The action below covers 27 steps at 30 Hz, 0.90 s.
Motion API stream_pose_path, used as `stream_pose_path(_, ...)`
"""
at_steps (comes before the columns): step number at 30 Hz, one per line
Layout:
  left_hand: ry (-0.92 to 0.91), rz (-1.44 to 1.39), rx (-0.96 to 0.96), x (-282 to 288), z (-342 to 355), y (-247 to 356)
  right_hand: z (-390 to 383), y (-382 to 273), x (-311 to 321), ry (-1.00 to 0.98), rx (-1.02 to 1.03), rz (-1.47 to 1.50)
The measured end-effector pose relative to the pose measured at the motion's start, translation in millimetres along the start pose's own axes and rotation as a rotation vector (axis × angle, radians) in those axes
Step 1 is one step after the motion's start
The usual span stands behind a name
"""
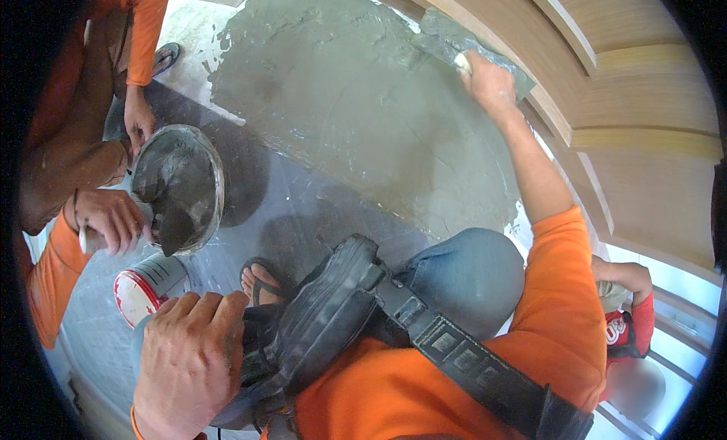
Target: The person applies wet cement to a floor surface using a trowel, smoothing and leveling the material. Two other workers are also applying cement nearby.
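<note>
My right hand (488, 84) is closed around the pale handle of a trowel (462, 62). Its mortar-smeared blade lies on the wet grey mortar (341, 99), close to the wooden panelling (515, 27). Near the lower left edge, my left hand (189, 357) is closed over my left knee, its fingers curled and their tips hidden. Whether it grips anything else I cannot make out. My right knee (462, 277), in blue jeans, is bent beside the near edge of the mortar.
A co-worker's hand (138, 122) steadies a round bucket (216, 186) of mortar at left. The other hand (113, 220) holds a pointed trowel (176, 226) over it. A red-and-white tub (136, 296) lies near my left hand. Another person (628, 319) is at lower right.
</note>
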<state>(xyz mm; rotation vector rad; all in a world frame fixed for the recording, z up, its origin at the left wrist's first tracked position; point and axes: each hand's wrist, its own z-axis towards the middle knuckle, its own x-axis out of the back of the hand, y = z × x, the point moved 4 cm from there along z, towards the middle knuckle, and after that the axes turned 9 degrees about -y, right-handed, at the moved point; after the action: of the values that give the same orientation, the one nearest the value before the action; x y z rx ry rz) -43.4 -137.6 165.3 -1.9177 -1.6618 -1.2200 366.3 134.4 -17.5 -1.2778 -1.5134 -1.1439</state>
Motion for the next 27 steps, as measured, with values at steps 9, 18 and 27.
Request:
stream_pose_path(9, -0.029, -0.065, 0.064, 5, 11, 8, 36, 32, -108, 0.162, 0.007, -0.011)
stream_pose_path(18, -0.022, -0.055, 0.07, 10, 22, 11, 37, 35, -91, 0.125, -0.032, -0.026)
stream_pose_path(27, -0.031, -0.008, 0.054, 17, 25, 4, -2, 45, -91, 0.146, -0.221, 0.367)
